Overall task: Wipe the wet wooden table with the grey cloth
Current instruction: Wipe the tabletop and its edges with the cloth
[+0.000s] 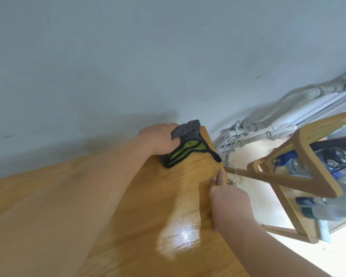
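My left grip (pixel 162 139) is clenched around the bunched grey end of the grey cloth (pixel 185 151), fingers curled over the fabric. It presses the cloth down at the far right corner of the counter (pixel 68 206), right where the wood meets the blue-grey wall (pixel 128 56). The rest of the cloth spreads flat from under my palm toward the counter's right edge. It shows a green panel with black trim, and one dark tip hangs just over that edge. My right grip (pixel 228 198) is released and holds nothing. It rests on the counter's right edge, near the cloth but not touching it, and the fingers (pixel 220 176) I can see lie straight along the wood, pointing at the corner. Nearer to me, a wet patch (pixel 180 234) on the wood shines brightly between my two forearms. Off the counter's right side, pale pipes (pixel 248 134) run along the foot of the wall. Beside them a wooden stand (pixel 300 176) sits on the light floor, with blurred bottles (pixel 300 166) showing through its frame.
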Demonstrator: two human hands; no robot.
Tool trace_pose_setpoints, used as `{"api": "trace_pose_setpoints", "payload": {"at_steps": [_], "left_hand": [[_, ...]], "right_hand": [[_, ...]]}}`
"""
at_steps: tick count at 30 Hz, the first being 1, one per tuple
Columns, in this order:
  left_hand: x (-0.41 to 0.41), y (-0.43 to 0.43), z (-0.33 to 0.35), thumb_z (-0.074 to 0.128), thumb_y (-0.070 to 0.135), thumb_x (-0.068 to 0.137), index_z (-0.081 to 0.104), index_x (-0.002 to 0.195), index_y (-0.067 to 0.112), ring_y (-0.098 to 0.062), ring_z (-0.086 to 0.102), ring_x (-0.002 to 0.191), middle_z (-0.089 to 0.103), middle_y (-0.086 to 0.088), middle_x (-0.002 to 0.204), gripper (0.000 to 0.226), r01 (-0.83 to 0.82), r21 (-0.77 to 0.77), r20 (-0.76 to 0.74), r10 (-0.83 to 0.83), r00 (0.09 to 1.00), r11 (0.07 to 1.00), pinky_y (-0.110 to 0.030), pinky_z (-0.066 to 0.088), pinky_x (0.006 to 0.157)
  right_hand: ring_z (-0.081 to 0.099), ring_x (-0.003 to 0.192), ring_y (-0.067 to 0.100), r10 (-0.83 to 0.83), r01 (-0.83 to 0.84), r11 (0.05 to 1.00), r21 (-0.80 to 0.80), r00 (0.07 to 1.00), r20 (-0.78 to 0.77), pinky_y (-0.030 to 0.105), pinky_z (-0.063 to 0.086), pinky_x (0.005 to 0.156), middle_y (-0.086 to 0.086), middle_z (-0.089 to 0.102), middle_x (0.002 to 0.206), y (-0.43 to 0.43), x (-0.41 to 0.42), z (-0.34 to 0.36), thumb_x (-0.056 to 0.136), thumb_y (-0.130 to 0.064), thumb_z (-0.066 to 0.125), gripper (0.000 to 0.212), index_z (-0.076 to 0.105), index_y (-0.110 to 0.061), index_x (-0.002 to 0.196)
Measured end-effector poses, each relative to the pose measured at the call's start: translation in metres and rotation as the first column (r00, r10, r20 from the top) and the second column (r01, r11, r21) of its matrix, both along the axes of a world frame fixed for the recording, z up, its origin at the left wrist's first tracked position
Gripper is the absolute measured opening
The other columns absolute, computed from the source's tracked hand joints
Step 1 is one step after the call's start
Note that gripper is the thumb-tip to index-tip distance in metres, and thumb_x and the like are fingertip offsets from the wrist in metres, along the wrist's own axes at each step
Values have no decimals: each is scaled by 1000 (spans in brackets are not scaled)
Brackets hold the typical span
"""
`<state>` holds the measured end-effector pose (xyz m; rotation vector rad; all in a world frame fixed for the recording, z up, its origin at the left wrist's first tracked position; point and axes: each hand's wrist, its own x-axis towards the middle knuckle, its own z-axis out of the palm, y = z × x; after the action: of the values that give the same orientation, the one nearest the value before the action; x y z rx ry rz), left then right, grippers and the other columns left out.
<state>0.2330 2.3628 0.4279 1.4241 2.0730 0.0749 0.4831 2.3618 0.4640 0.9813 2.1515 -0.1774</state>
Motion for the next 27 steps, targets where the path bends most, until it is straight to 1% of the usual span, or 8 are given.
{"api": "trace_pose_setpoints", "payload": {"at_steps": [4, 8, 10, 13, 18, 21, 23, 27], "left_hand": [[-34, -48, 7, 33, 55, 93, 54, 96, 31, -18, 61, 88, 66, 1, 100, 32, -61, -143, -18, 59, 998, 988, -40, 55, 82], [-13, -67, 31, 34, 43, 102, 59, 124, 20, -28, 43, 123, 46, -3, 139, 40, -16, -70, -263, -3, 965, 997, -46, 45, 99], [5, -70, 49, 35, 41, 103, 65, 115, 16, -26, 37, 123, 44, 0, 137, 40, 18, 46, -268, -5, 963, 999, -43, 41, 101], [24, -73, 85, 39, 38, 103, 65, 97, 13, -20, 48, 106, 54, 0, 119, 37, -70, 150, -2, 71, 998, 986, -38, 44, 94], [14, -61, 142, 50, 30, 102, 70, 106, 15, -17, 69, 84, 73, -4, 98, 25, -339, 48, 492, 273, 827, 940, -30, 52, 74], [-5, -53, 117, 55, 28, 101, 69, 117, 23, -20, 67, 106, 70, 1, 114, 22, -329, 30, 327, 302, 895, 944, -37, 55, 91], [-10, -55, 86, 57, 36, 99, 55, 140, 24, -28, 56, 127, 60, -3, 137, 43, -268, 41, 72, 265, 962, 963, -39, 47, 103], [33, -64, 43, 36, 79, 90, 17, 161, 23, -33, 16, 154, 17, -9, 168, 92, -80, -52, -66, 77, 995, 995, -50, 23, 123]], "right_hand": [[33, 149, 45, 19, -19, 1000, 25, 1000, 2, 40, 56, 92, 19, -13, 171, -3, 2, 4, 88, 3, 70, 101, 4, -4, 164], [36, 146, 45, 10, -10, 1000, 22, 1000, 10, 41, 54, 95, 18, -12, 172, -2, 0, 5, 88, 3, 70, 102, 3, -4, 164], [38, 143, 44, 13, -13, 1000, 19, 1000, 23, 41, 54, 93, 16, -11, 172, -1, -1, 7, 89, 0, 73, 104, 2, -5, 164], [34, 147, 44, 4, -4, 1000, -9, 999, 41, 44, 53, 100, 16, -15, 172, 2, -1, 9, 88, -2, 75, 108, -2, -6, 164], [41, 143, 40, -27, 28, 999, -40, 999, 27, 41, 53, 99, 18, -11, 172, 5, 2, 7, 87, -3, 76, 113, -7, -7, 164], [37, 146, 43, -37, 40, 998, -55, 999, 40, 41, 51, 103, 16, -11, 172, 5, 3, 7, 88, -3, 77, 114, -9, -6, 163], [28, 151, 45, -29, 32, 997, -64, 998, 50, 44, 49, 108, 16, -17, 171, 5, 2, 3, 88, -3, 76, 112, -6, -6, 164], [31, 149, 45, -125, 131, 986, -107, 990, 67, 45, 48, 106, 22, -10, 171, 8, -1, -2, 90, -7, 73, 113, -14, -10, 162]]}}
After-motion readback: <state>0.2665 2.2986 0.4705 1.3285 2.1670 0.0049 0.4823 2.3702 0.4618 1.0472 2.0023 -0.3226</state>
